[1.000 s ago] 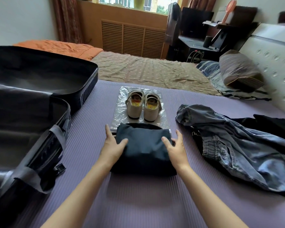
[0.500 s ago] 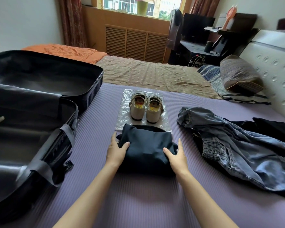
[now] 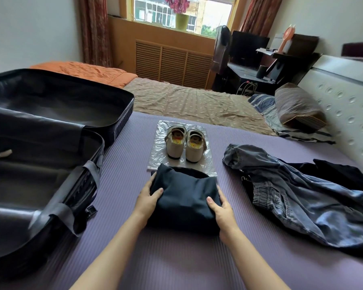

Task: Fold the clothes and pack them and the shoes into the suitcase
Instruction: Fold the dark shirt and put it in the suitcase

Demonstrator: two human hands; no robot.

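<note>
– Gripping anything?
– Both: left hand [image 3: 148, 198] and right hand [image 3: 221, 208] are clasping the folded navy garment [image 3: 182, 197] by its sides, on the purple mat [image 3: 176, 258].
– Shoes?
– 2 shoes [image 3: 184, 143] are sitting on a plastic sheet [image 3: 155, 155] just behind it; the suitcase [image 3: 50, 164] is lying open at left.

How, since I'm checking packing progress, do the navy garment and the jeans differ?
The navy garment is folded into a compact bundle; the jeans lie spread and crumpled. The left hand and right hand grip the navy garment; no hand touches the jeans. The navy garment is plain and dark, the jeans faded blue. Both lie on the mat, outside the suitcase.
</note>
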